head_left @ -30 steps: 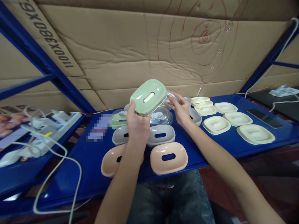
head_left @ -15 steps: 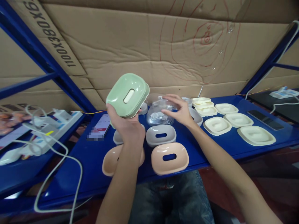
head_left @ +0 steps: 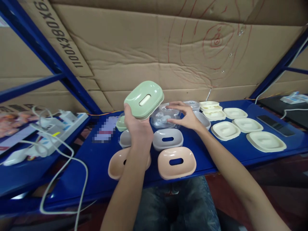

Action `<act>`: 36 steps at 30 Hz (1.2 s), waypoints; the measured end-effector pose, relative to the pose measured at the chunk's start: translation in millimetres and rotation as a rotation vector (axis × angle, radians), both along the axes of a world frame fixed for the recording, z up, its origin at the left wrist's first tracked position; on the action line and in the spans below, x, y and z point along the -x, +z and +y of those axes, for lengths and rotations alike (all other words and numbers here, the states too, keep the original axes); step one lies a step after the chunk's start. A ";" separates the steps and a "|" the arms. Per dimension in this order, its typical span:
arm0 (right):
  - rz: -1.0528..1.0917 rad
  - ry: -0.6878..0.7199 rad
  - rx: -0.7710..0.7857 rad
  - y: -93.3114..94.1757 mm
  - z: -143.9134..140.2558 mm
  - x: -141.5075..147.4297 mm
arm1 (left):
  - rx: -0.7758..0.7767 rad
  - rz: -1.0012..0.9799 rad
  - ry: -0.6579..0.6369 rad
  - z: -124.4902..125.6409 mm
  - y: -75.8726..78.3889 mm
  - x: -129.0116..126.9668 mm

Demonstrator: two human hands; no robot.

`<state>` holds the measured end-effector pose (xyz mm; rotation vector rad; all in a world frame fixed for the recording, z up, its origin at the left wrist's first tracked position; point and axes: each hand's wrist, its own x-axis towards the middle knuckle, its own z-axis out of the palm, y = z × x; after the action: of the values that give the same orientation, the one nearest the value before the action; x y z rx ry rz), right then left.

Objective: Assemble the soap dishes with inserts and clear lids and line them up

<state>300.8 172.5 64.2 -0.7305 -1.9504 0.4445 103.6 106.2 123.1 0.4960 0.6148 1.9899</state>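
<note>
- Nearest you, a peach dish (head_left: 176,162) lay face down at the front edge of the blue table (head_left: 223,154), its slot uppermost; a second peach dish (head_left: 115,163) lay to its left, partly hidden by your left forearm.
- Behind those sat a grey dish (head_left: 167,139), also slot up, with another grey dish (head_left: 125,140) to its left, half covered by your wrist.
- Your left hand (head_left: 138,126) was raised above the table with its fingers closed around the near edge of the green dish (head_left: 144,99). You held that dish clear of the table, tilted, with its slotted base turned toward you.
- Your right hand (head_left: 186,116) reached over the clear plastic trays (head_left: 163,117) just behind the grey dish. Its fingers were spread and loosely curved, the fingertips resting on the top tray; a firm grip cannot be confirmed.
- To your right, cream lids (head_left: 247,131) lay in rows on the table, with a black phone (head_left: 275,125) beyond them.
- To your left sat a white power strip (head_left: 57,126) with cables.
- A cardboard sheet (head_left: 154,48) formed the back wall.
</note>
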 end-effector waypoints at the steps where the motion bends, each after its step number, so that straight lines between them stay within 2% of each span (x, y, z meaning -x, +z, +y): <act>1: 0.073 -0.007 0.015 1.6 0.9 -1.3 | 0.000 0.002 -0.018 0.1 -0.7 -0.3; 7: 0.491 -0.128 0.072 15.5 8.5 -21.8 | 0.042 0.019 -0.096 -0.4 -4.6 -1.6; 11: 0.607 -0.151 0.041 29.6 1.9 -31.7 | 0.139 0.057 -0.152 -2.0 -2.8 -5.6; 15: 0.457 -0.005 0.037 42.1 -19.9 -25.8 | 0.285 0.127 -0.345 -4.8 1.1 -11.0; 19: 0.223 0.121 0.031 46.6 -37.8 -16.8 | 0.340 0.113 -0.512 -4.6 1.2 -11.2; 23: 0.136 0.162 -0.021 46.0 -39.5 -15.0 | 0.342 0.072 -0.544 -4.4 1.0 -8.6; 28: 0.103 0.193 -0.064 44.6 -35.0 -15.9 | 0.362 0.127 -0.593 -8.2 5.8 -9.1; 36: 0.054 0.190 -0.064 41.7 -34.2 -17.2 | 0.326 0.224 -0.577 -9.2 4.4 -10.8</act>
<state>318.0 138.3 105.9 -0.4894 -1.9822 0.5092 114.4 97.0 127.5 0.6157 0.8108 1.2728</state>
